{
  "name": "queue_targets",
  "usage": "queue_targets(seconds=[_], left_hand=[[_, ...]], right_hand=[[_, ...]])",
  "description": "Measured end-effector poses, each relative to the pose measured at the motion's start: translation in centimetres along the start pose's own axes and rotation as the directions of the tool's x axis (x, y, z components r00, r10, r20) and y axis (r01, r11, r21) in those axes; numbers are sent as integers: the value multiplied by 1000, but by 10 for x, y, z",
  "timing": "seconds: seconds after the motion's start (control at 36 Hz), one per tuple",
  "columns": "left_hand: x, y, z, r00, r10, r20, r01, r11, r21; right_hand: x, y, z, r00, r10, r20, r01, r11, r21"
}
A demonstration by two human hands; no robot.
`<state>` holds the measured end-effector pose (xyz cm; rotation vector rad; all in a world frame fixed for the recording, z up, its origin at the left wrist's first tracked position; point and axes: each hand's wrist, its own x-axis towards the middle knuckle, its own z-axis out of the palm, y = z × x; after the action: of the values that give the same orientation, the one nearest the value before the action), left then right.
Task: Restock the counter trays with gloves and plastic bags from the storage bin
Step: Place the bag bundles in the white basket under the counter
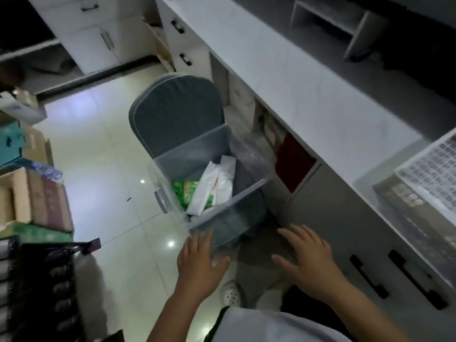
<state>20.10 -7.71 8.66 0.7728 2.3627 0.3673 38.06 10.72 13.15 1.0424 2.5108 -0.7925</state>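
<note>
Hands reach toward a translucent grey plastic storage bin (pixel 197 169) that sits on a grey cushioned chair seat (pixel 175 109), just beside the front of a long white counter (pixel 283 77). The left hand (pixel 199 262) has its fingers straight and spread, the fingertips (pixel 197 236) at the bin's near wall, touching it or nearly so; it holds nothing. The right hand (pixel 308 257) is also flat and spread, empty, hovering a little apart from the bin's near right corner, over the shadowed gap between bin and counter front.

The bin is rectangular, lidless, with a clear lug handle (pixel 161 201) on its left side. Inside, toward the near left corner, stand white folded plastic packs (pixel 214 186) leaning against one another, and beside them a green printed packet (pixel 183 193); whether these are gloves or bags cannot be told.

At the far right, a white perforated plastic tray (pixel 434 174) rests on the counter's top. Black drawer handles (pixel 367 276) line the counter front near the right hand.
</note>
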Motion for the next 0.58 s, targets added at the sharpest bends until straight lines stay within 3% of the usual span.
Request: queue_targets(seconds=[0.28, 0.44, 0.58], left_hand=[[45, -54, -17, 983, -137, 120, 140, 990, -16], [100, -60, -39, 969, -192, 158, 192, 981, 11], [151, -65, -62, 952, -263, 159, 261, 965, 35]], right_hand=[[82, -30, 2, 995, -16, 100, 25, 995, -96], [177, -49, 0, 992, -43, 117, 54, 994, -93], [258, -55, 12, 974, -49, 222, 67, 995, -76]])
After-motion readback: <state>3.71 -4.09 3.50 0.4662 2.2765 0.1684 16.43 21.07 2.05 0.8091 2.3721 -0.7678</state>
